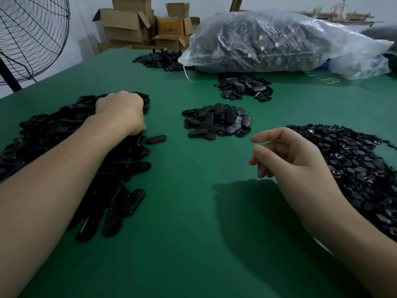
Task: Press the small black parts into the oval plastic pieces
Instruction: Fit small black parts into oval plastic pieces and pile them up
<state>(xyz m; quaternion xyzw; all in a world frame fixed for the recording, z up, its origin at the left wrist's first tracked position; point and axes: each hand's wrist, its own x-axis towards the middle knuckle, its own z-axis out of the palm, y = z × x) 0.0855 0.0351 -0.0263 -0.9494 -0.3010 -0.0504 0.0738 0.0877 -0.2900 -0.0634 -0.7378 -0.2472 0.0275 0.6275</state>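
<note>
The left hand (122, 110) lies knuckles-up on the far end of a big pile of oval pieces (53, 130). Its fingers are bent down into the pile and hidden, so I cannot tell whether they hold a piece. The right hand (294, 160) hangs above the table (193, 233) with its fingers loosely curled and apart, holding nothing. It is just beside a wide pile of small black parts (354, 164) on the right.

One loose oval piece (156, 139) lies flat on the green surface just right of the left hand. Its long axis runs left to right, with the right end a little farther away. The ovals at the near edge of the pile (131, 203) lie lengthwise away from the person, leaning right.

Between the hands, farther off, sits a small heap of ovals (217, 122) pointing every way. Behind it is another heap (243, 87), and a third (160, 60) lies near the far edge.

A large clear plastic bag (279, 41) stuffed with dark parts lies across the back. Small white tags show through it, too small to read. Rubber bands (329, 80) lie by it.

Cardboard boxes (129, 24) are stacked against the wall; one bears a dark print that cannot be read. A wire fan (28, 39) stands at the left.
</note>
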